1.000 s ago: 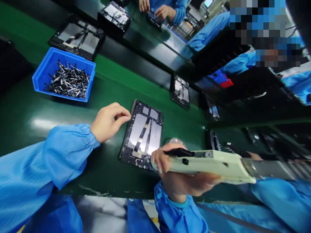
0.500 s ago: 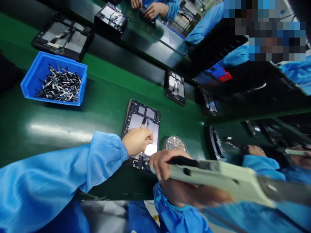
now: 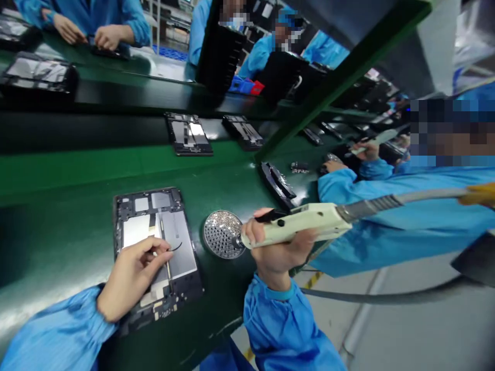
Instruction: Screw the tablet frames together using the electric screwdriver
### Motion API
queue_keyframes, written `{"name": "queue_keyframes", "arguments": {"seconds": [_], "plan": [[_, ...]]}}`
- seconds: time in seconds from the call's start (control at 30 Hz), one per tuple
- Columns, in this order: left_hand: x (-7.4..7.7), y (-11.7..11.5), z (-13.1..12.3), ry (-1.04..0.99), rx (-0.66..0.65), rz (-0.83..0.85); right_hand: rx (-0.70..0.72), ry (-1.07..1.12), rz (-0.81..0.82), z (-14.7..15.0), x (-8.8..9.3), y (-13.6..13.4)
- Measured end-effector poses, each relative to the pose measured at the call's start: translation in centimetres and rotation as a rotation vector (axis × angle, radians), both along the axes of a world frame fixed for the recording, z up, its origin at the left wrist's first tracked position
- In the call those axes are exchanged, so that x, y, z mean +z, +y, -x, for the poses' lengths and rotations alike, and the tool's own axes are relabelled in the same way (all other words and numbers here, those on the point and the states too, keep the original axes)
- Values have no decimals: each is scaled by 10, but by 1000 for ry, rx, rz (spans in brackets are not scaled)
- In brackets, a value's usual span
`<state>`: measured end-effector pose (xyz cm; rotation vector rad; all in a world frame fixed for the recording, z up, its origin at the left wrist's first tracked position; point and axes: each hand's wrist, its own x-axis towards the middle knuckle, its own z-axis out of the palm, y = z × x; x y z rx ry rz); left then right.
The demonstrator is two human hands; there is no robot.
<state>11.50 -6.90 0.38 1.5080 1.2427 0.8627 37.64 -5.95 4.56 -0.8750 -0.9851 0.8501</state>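
Observation:
My left hand [image 3: 129,273] is over an opened tablet [image 3: 180,226] lying on the green bench. Its thumb and fingers pinch a thin, curved black wire [image 3: 176,248], which sticks out above the tablet's grey inside. Held in my right hand [image 3: 276,257] is a pale electric screwdriver [image 3: 309,221], lying nearly level with its cable running off to the right. The driver's tip is at the right side of a round dish [image 3: 211,234] with holes and many small screws in it. I cannot tell whether the tip touches a screw.
More opened tablets [image 3: 188,134] rest on the ledge behind the bench. Dark curved parts [image 3: 276,183] lie right of the dish. A green post [image 3: 328,93] slants across the upper right. Co-workers in blue sleeves [image 3: 367,206] sit at the right and across the bench.
The view has swung right. My right hand has taken the screwdriver from the tablet's lower edge to the screw dish. My left hand's pinched fingers now show a black wire.

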Motion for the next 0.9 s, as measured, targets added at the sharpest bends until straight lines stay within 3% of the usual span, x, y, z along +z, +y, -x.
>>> {"name": "queue_keyframes", "arguments": {"seconds": [0.37, 0.7, 0.8, 0.9], "plan": [[11, 1, 4, 94, 45, 50, 63, 3, 51, 3, -8, -2], [16, -1, 2, 35, 41, 93, 23, 10, 138, 5, -7, -1], [23, 11, 12, -5, 103, 86, 66, 15, 132, 4, -6, -2], [26, 40, 37, 10, 268, 15, 70, -7, 154, 3, -2, -2]]}}
